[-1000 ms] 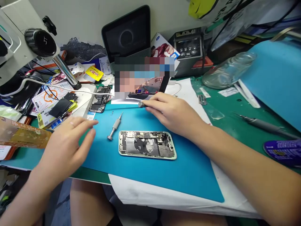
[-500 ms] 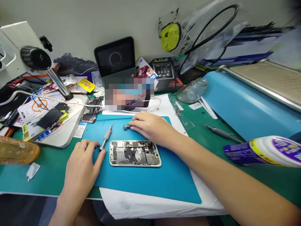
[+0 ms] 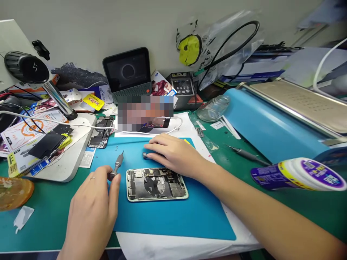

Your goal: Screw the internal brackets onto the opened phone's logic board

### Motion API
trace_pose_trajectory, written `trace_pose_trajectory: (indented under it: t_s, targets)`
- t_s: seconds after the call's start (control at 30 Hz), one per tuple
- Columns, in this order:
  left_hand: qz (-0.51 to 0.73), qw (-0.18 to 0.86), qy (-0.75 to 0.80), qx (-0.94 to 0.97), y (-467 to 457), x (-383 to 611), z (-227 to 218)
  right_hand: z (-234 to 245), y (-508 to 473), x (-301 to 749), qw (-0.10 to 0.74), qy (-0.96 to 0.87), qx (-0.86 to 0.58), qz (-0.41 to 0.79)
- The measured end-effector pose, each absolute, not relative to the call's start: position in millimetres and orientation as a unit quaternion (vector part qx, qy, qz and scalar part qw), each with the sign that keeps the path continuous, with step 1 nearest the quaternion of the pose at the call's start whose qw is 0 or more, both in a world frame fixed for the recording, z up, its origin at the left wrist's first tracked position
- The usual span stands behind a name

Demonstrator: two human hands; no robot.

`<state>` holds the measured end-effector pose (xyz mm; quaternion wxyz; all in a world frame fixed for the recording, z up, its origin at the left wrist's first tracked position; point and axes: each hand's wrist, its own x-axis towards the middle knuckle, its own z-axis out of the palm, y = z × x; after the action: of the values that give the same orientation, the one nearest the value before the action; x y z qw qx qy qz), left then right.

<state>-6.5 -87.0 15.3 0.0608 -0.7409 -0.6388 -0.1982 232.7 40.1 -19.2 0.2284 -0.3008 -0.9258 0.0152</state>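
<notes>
Steel screwdriver is pinched at its cap by the left hand, and a small tool is clasped under the right hand. The open phone just beside the pinch could be scratched by a slipped tip.

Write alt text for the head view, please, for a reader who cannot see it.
An opened phone lies on a blue mat between a person's hands. The left hand touches the cap end of a grey screwdriver; the right hand rests on a small metal tool beyond the phone.
</notes>
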Motion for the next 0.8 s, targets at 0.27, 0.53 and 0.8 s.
trace_pose_trajectory:
  t_s: [0.27, 0.53, 0.8]
  targets:
    - [-0.267, 0.024, -0.587, -0.764, -84, -3, 10, -17, 37, 229, 0.228, -0.926, -0.299, 0.025]
    - [-0.307, 0.009, -0.566, -0.765, -86, -2, 9, -18, 33, 226, 0.240, -0.927, -0.287, 0.033]
    - [-0.321, -0.005, -0.539, -0.779, -85, -1, 7, -15, 29, 225, 0.282, -0.919, -0.274, 0.014]
